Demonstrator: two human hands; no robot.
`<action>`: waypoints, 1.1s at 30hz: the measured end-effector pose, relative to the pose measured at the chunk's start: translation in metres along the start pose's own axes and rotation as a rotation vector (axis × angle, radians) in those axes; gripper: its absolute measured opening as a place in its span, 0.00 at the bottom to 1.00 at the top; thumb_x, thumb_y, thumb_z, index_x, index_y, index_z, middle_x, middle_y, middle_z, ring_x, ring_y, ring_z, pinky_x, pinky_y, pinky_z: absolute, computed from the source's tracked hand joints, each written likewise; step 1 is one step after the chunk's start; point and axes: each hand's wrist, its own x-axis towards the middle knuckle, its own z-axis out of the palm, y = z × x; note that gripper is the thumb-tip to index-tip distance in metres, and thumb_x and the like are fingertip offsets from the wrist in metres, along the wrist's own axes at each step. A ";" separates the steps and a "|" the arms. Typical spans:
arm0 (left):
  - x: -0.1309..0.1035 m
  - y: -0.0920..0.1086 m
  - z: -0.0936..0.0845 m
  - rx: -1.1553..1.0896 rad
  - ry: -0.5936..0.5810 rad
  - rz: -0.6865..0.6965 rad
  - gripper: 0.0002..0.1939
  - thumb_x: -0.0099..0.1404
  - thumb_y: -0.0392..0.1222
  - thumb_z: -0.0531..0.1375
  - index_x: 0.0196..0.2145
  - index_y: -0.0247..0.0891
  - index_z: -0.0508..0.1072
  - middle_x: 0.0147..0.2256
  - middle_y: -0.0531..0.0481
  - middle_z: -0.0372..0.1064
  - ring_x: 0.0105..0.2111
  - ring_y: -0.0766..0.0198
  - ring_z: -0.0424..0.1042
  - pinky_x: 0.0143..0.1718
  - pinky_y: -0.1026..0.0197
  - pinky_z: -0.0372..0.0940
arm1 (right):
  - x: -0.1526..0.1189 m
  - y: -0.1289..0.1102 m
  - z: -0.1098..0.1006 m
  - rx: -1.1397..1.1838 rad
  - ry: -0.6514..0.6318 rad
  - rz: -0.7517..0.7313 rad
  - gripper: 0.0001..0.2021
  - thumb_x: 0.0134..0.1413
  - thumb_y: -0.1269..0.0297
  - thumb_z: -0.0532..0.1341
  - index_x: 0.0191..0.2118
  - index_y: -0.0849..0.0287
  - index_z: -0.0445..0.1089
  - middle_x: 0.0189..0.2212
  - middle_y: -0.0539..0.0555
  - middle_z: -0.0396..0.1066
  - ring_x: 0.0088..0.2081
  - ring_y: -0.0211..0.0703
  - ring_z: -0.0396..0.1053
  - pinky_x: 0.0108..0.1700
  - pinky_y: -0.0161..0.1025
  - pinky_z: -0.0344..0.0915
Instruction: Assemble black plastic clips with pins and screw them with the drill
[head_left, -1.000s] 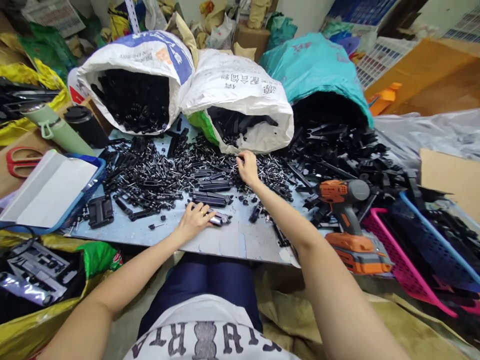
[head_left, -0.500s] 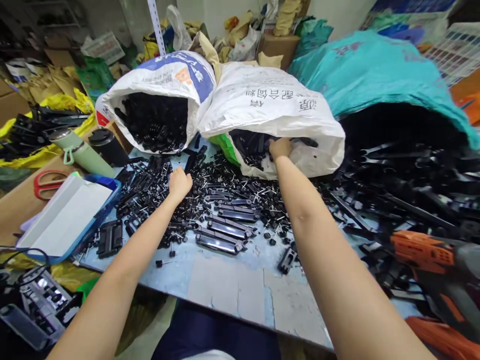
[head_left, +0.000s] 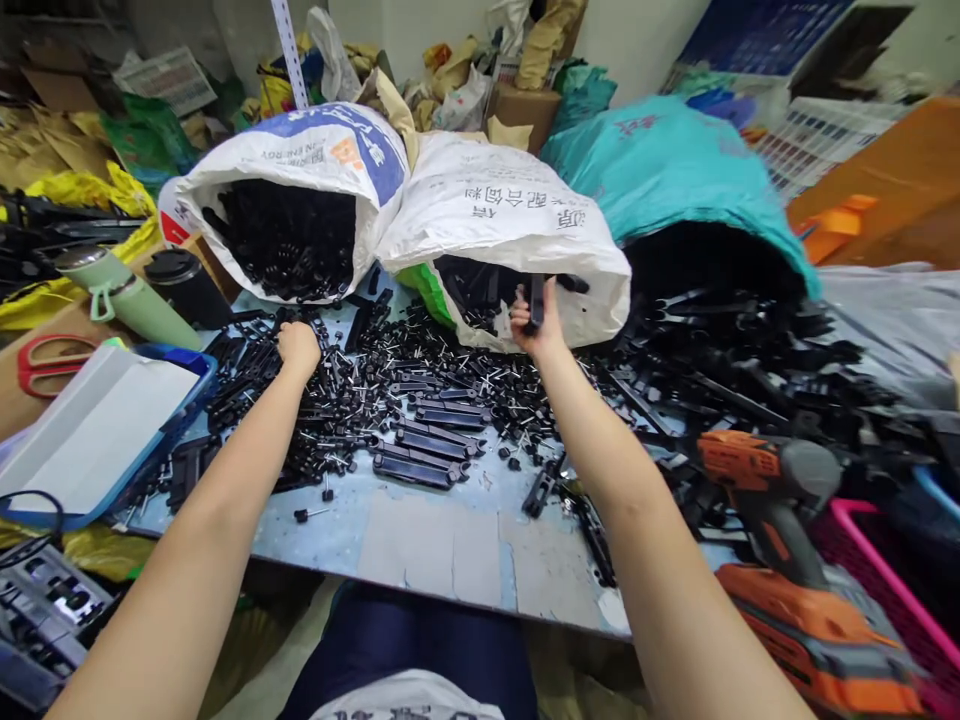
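Note:
My right hand [head_left: 541,325] is at the mouth of the middle white woven sack [head_left: 502,190], fingers wrapped round a black plastic part [head_left: 536,300] that stands upright in its grip. More black parts [head_left: 476,285] lie inside that sack. Over on the left, my left hand [head_left: 300,347] is down at a heap of small black parts [head_left: 251,365], its fingers curled; what they hold, if anything, is hidden. Between my arms, several long black parts with open-wrench-shaped ends [head_left: 420,465] lie side by side. Small black-headed screws [head_left: 517,400] are strewn around them.
An orange cordless drill [head_left: 750,465] stands at the right, by a pink basket [head_left: 870,560]. A blue-white sack [head_left: 307,150] and a teal sack [head_left: 675,170] flank the middle one. At left are a blue tray [head_left: 199,400], red scissors [head_left: 45,365] and a green flask [head_left: 135,300].
My right hand has drawn back a little from inside the middle sack and turned, now showing a black part in it. My left hand has moved left over the heap. The view has shifted right.

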 end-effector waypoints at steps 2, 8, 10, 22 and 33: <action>-0.016 0.002 -0.011 0.013 0.071 -0.042 0.14 0.62 0.29 0.48 0.44 0.16 0.62 0.47 0.20 0.59 0.50 0.44 0.63 0.46 0.43 0.61 | -0.046 -0.003 0.012 0.005 -0.145 0.011 0.19 0.54 0.45 0.52 0.39 0.55 0.65 0.21 0.44 0.58 0.17 0.29 0.52 0.19 0.28 0.56; -0.159 0.005 -0.022 -0.231 0.098 0.517 0.08 0.65 0.37 0.51 0.37 0.33 0.67 0.38 0.40 0.66 0.43 0.55 0.66 0.48 0.52 0.61 | -0.184 0.015 0.031 -0.238 -0.399 0.039 0.24 0.51 0.43 0.55 0.48 0.53 0.62 0.29 0.49 0.68 0.23 0.35 0.63 0.25 0.34 0.63; -0.222 -0.002 -0.008 -0.318 -0.046 0.755 0.07 0.65 0.37 0.50 0.36 0.36 0.67 0.37 0.43 0.66 0.41 0.57 0.66 0.46 0.54 0.63 | -0.230 0.027 0.025 -0.402 -0.452 -0.054 0.25 0.50 0.45 0.58 0.51 0.52 0.60 0.35 0.51 0.69 0.29 0.39 0.67 0.30 0.37 0.66; -0.310 -0.003 0.019 -0.699 -0.473 0.525 0.10 0.63 0.40 0.54 0.42 0.37 0.65 0.33 0.49 0.67 0.29 0.65 0.69 0.33 0.59 0.67 | -0.346 0.087 -0.004 -0.895 -0.310 -0.116 0.22 0.58 0.51 0.54 0.56 0.49 0.62 0.44 0.57 0.67 0.42 0.48 0.67 0.46 0.50 0.66; -0.337 0.019 -0.004 -0.818 -0.495 0.462 0.21 0.66 0.47 0.51 0.54 0.38 0.67 0.31 0.49 0.69 0.28 0.65 0.68 0.32 0.62 0.66 | -0.342 0.093 0.036 -0.194 -0.194 0.185 0.28 0.53 0.47 0.57 0.59 0.48 0.59 0.29 0.50 0.68 0.24 0.37 0.66 0.24 0.37 0.69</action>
